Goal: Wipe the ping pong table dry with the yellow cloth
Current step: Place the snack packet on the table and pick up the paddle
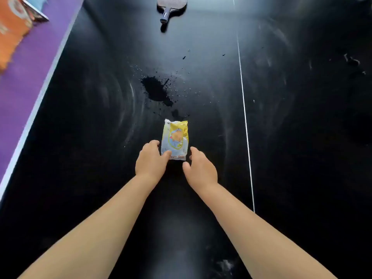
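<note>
A yellow cloth [175, 137], folded inside a yellow and white printed wrapper, lies flat on the black ping pong table [90, 137] just below a puddle of water [156, 90]. My left hand [151, 160] is at the wrapper's lower left corner, with the thumb on top of it and the fingers curled against its left edge. Beside the lower right corner, my right hand [199, 168] hovers with loosely curled fingers and holds nothing. Small droplets are scattered around the puddle.
A ping pong paddle [171, 9] lies at the far end of the table. The white centre line [244, 117] runs to the right of my hands. The table's left edge [40, 93] borders a purple floor with an orange object [12, 31].
</note>
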